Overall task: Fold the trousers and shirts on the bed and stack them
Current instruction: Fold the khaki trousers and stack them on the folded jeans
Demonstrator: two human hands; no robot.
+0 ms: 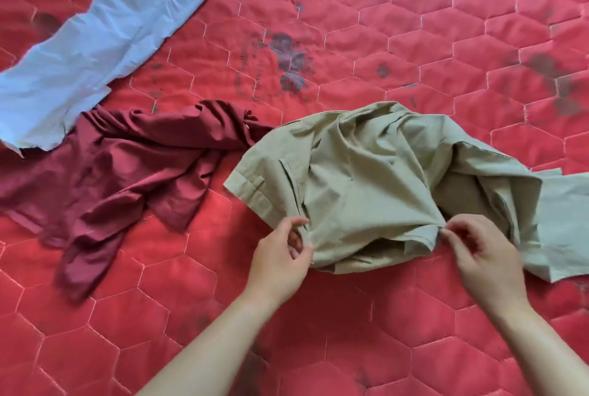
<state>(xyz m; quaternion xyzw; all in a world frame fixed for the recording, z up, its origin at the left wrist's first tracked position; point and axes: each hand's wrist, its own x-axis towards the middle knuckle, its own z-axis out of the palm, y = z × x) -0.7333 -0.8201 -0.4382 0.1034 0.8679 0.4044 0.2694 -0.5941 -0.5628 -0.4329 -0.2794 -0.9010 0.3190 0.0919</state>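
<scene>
A crumpled olive-green shirt (pixel 376 178) lies in a heap on the red quilted bed (pixel 398 28), one short sleeve sticking out to the left. My left hand (pixel 280 263) pinches the shirt's near edge by that sleeve. My right hand (pixel 481 255) pinches the same edge further right. A dark red garment (pixel 121 172) lies rumpled to the left. A pale blue garment (pixel 105 41) is spread long and flat at the upper left, its lower end over the red one.
More pale green fabric (pixel 561 223) trails off to the right edge, joined to or lying under the shirt; I cannot tell which. Dark stains (pixel 291 60) mark the bed's middle and upper right. Bare quilt lies near me, below the hands.
</scene>
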